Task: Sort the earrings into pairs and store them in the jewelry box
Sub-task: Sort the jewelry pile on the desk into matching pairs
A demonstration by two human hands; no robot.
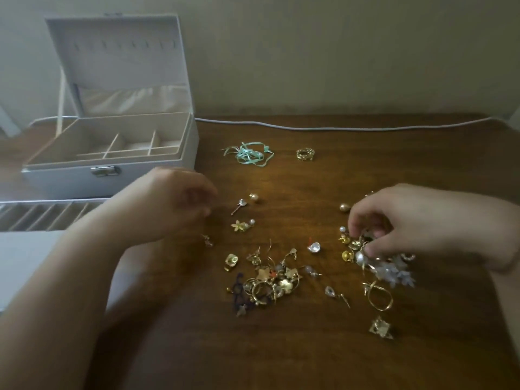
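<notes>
Sorting stage: right hand (416,220) fingertips pinching into earring pile (365,249), left hand (171,201) loosely curled, contents indeterminate; match required next.

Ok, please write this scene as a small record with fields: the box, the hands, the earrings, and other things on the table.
jewelry box: white jewelry box at the table's far left, lid up, drawer pulled out, visible compartments look empty
left hand: left hand loosely curled above the table beside the box; whether it holds anything cannot be told
right hand: right hand with fingertips in the right earring cluster
earrings: main pile at center, a few singles spread around
other: green ribbon; gold ring; grey cable along the far edge
</notes>
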